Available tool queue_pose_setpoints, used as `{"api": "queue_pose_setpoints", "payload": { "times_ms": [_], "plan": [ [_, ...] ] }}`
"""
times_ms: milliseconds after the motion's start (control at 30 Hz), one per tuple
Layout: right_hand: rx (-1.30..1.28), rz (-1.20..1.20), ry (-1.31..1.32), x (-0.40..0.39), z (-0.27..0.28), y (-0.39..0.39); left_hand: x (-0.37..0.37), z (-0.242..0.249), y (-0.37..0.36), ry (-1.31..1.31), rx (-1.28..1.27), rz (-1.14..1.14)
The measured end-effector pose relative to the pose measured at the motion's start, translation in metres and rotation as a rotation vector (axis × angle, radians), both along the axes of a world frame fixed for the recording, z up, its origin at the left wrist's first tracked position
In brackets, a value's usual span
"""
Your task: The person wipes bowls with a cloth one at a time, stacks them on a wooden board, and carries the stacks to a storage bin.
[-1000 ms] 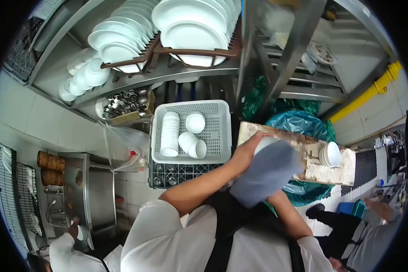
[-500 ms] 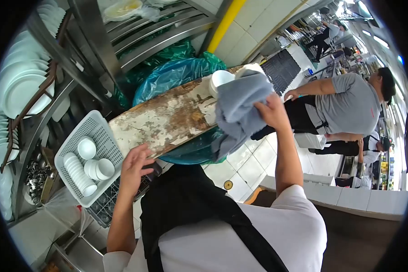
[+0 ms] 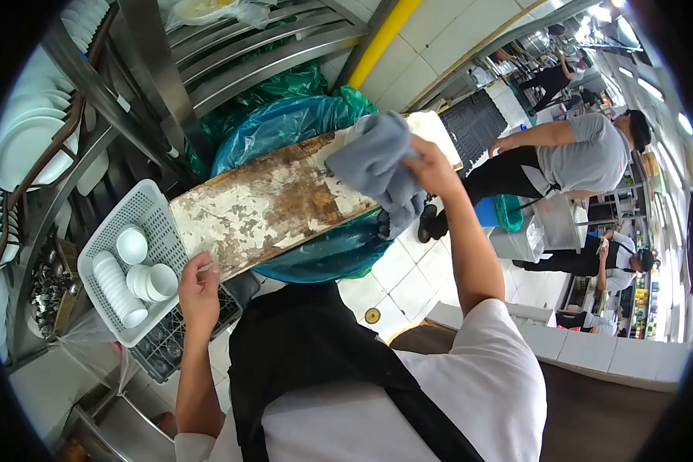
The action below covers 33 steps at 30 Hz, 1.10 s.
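Note:
My right hand (image 3: 433, 168) grips a bunched grey-blue cloth (image 3: 373, 158) over the far part of a worn wooden board (image 3: 269, 208). White paint flakes off the board, leaving brown patches. One corner of the cloth hangs past its near edge. At the board's left end, my left hand (image 3: 200, 296) has its fingers closed around the near corner. Beside that hand, a pale plastic basket (image 3: 150, 204) holds a row of stacked small white cups (image 3: 118, 289) and some loose ones.
Under the board is a bin lined with blue-green plastic (image 3: 323, 250). Plates (image 3: 35, 150) stand in a rack at the left, above a heap of cutlery (image 3: 54, 289). A dark crate (image 3: 162, 354) sits below the basket. A person in grey (image 3: 585, 154) stands at the right.
My right hand has moved left along the board with the cloth, and the white cup seen there is out of sight. My left hand has lowered and its spread fingers have closed at the board's corner.

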State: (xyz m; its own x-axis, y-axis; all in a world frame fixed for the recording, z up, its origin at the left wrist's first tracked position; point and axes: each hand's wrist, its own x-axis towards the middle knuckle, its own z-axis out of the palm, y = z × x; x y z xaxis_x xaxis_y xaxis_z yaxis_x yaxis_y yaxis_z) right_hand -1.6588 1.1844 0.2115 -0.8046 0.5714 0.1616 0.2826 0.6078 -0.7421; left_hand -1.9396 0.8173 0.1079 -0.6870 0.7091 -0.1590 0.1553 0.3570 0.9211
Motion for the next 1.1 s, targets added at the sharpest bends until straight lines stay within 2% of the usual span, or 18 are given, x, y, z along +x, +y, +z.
{"api": "queue_pose_setpoints", "payload": {
  "times_ms": [33,167,233,333,400,467,500,567,600,633,700,733,800,833,900,933,1033,1100],
  "plan": [
    [-0.088,-0.097,0.035,0.008,0.004,0.003,0.003,-0.001,0.003,-0.003,0.0,0.001],
    [-0.646,-0.288,0.761,0.045,-0.01,0.022,0.01,0.001,0.026,0.054,0.064,-0.007],
    [-0.624,-0.257,0.922,0.076,-0.01,0.033,0.01,0.004,0.031,0.221,0.033,-0.07],
    [-0.461,-0.365,1.063,0.11,0.019,0.016,-0.004,-0.005,0.025,0.383,0.11,0.01],
    [-0.312,-0.494,1.016,0.096,0.036,-0.023,-0.011,0.006,0.009,0.367,0.084,0.12],
    [-0.221,-0.539,0.829,0.066,0.038,-0.077,-0.025,0.002,-0.017,0.304,0.048,0.26],
    [-0.214,-0.514,0.707,0.049,0.033,-0.105,-0.035,-0.008,-0.032,0.315,0.04,0.276],
    [-0.283,-0.329,0.407,0.013,0.02,-0.167,-0.059,-0.03,-0.067,0.355,-0.22,0.428],
    [-0.315,-0.195,0.27,-0.003,0.022,-0.191,-0.071,-0.038,-0.077,0.435,-0.431,0.325],
    [-0.337,-0.031,0.149,-0.024,0.026,-0.21,-0.081,-0.06,-0.083,0.431,-0.428,0.326],
    [-0.344,0.202,0.031,-0.058,0.039,-0.233,-0.106,-0.11,-0.086,0.793,-0.646,-0.175],
    [-0.344,0.264,0.007,-0.074,0.046,-0.242,-0.114,-0.132,-0.084,0.788,-0.644,-0.175],
    [-0.324,0.328,0.012,-0.107,0.064,-0.25,-0.137,-0.166,-0.062,0.696,-0.976,-0.442],
    [-0.315,0.336,0.01,-0.119,0.07,-0.251,-0.15,-0.182,-0.052,0.699,-0.958,-0.428],
    [-0.347,0.343,-0.012,-0.135,0.06,-0.265,-0.169,-0.212,-0.045,0.452,-1.223,-0.603],
    [-0.371,0.339,-0.025,-0.139,0.052,-0.272,-0.157,-0.146,-0.034,0.43,-1.175,-0.582],
    [-0.505,0.297,-0.104,-0.143,0.044,-0.292,-0.165,-0.19,-0.041,0.348,-1.236,-0.448],
    [-0.529,0.284,-0.116,-0.151,0.078,-0.29,-0.165,-0.186,-0.043,0.352,-1.226,-0.46]
  ]
}}
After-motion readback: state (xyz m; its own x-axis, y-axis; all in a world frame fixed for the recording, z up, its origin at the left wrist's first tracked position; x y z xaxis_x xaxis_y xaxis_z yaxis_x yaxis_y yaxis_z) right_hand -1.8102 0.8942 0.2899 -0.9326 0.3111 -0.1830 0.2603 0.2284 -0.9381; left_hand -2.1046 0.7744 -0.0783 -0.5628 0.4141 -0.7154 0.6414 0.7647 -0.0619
